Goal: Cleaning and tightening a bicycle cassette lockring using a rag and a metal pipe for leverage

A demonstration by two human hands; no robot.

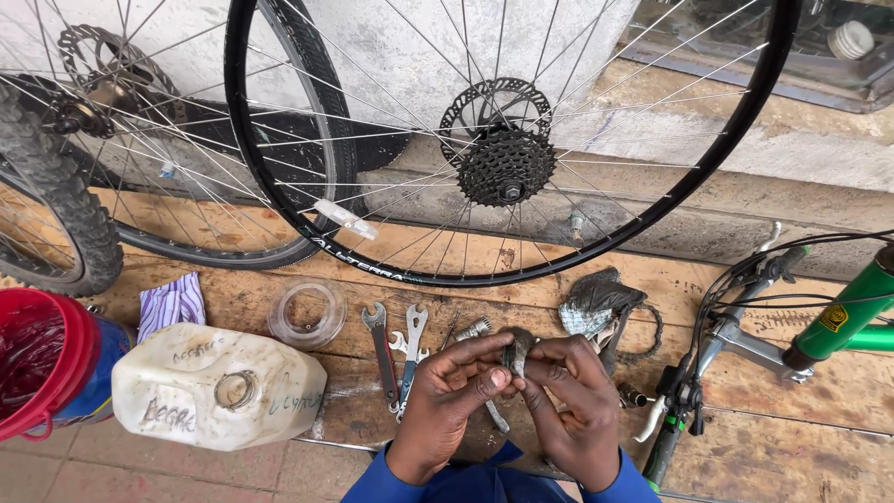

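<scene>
My left hand (pixel 449 396) and my right hand (pixel 570 401) meet low in the middle of the view, both pinching a small dark metal bicycle part (pixel 515 351) between fingertips. Both wrists come out of blue sleeves. Just left of my left hand lie two open-ended spanners (pixel 399 349) on the wooden board. A small silver threaded part (pixel 473 328) rests just above my left fingers. Beside my right hand lie a grimy rag (pixel 596 300) and a chain ring.
A bare rim wheel with a sprocket cassette (pixel 506 166) leans on the wall behind. Tyred wheels (pixel 56 200) stand at the left. A white plastic jerrycan (pixel 216 387), a red bucket (pixel 42 359), a clear lid (pixel 306 312) and a green bicycle frame (pixel 843 312) surround the board.
</scene>
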